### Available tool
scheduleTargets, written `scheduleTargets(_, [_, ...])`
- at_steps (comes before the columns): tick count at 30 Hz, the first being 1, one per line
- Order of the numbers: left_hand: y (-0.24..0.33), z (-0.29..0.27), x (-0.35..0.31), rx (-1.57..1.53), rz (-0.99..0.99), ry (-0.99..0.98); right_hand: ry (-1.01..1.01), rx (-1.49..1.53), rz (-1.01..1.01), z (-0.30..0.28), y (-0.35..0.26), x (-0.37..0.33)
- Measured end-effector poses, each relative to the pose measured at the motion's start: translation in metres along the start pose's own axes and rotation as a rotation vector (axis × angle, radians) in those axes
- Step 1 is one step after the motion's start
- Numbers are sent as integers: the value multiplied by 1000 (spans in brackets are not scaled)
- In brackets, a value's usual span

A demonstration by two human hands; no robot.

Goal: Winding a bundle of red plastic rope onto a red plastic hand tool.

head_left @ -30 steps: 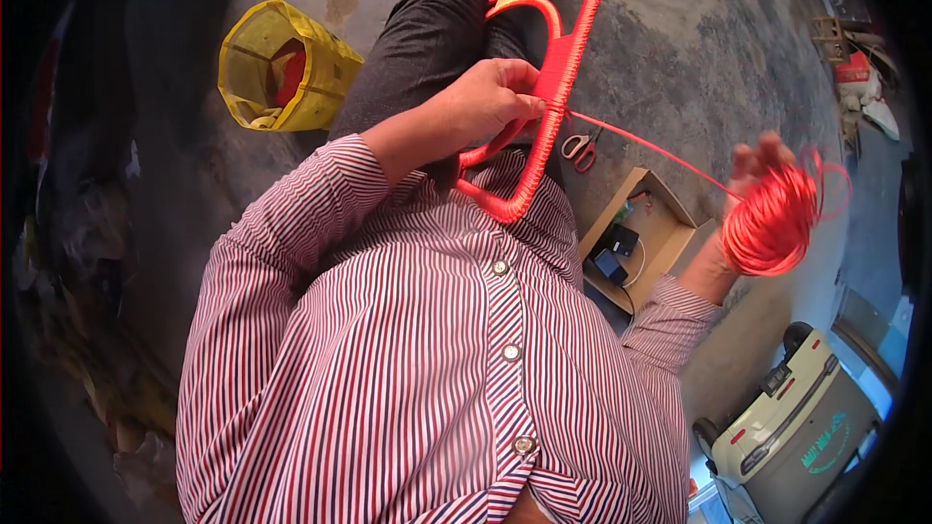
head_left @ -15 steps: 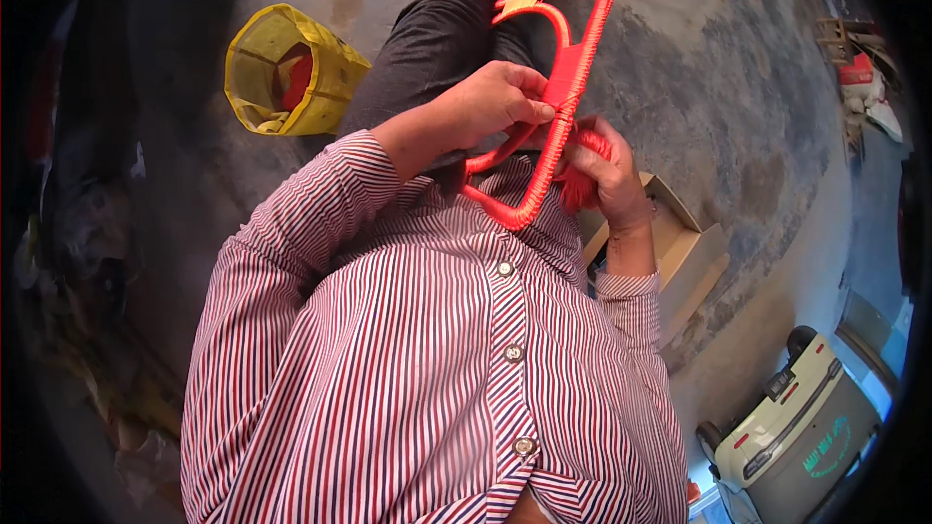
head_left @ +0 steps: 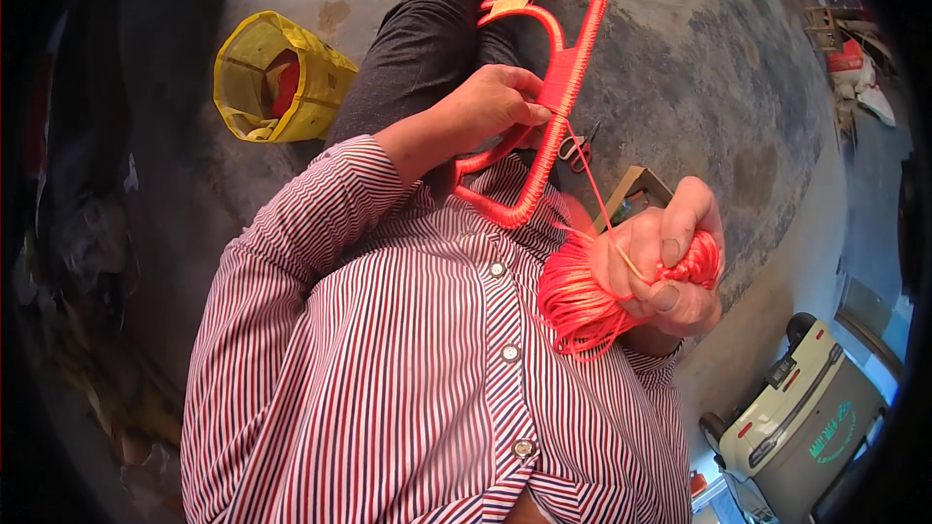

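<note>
A frame wrapped in red cord (head_left: 536,180), with a curved inner bar, stands tilted over my lap. My left hand (head_left: 493,109) pinches its wrapped side bar, thumb and fingers closed on it. Off to the right, my right hand (head_left: 646,257) is closed around a hank of red cord (head_left: 581,301), whose loops hang out below the fist. One taut strand (head_left: 594,180) runs from the frame's side bar down to that hand. At the frame's upper end, a short yellowish patch (head_left: 510,6) bridges the outer and inner bars.
Scissors (head_left: 577,151) lie just right of the frame, beside an open cardboard box (head_left: 629,196). A yellow bag-like bin (head_left: 328,73) with red material inside stands left of my leg. At lower right is a grey-and-beige wheeled case (head_left: 777,408); clutter (head_left: 854,68) lines the far right.
My right hand has moved from beside the frame out to the lower right with the hank, drawing the strand taut. My left hand keeps its hold; the scissors have come into sight.
</note>
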State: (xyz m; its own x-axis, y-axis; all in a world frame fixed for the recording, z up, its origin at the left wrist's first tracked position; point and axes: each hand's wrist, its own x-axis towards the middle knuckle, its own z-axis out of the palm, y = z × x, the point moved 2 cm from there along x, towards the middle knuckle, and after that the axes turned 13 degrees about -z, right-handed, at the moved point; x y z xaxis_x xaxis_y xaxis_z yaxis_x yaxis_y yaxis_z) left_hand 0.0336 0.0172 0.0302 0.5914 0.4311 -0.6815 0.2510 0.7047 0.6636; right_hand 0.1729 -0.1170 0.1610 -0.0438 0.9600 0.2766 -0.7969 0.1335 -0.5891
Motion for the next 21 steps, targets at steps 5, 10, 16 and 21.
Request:
scheduleTargets(5, [-13,-3,7,-65,35,-39,101,178,-111,-8,-19,11])
scheduleTargets(10, [-13,-7,-11,453,605,499,67,82,-137,-6,-24,-1])
scheduleTargets(16, [37,42,-72,647,859,164,-507,318,-27,4,-12,22])
scheduleTargets(21, [31,-29,-39,567,850,789,-391,-867,198,-51,-16,15])
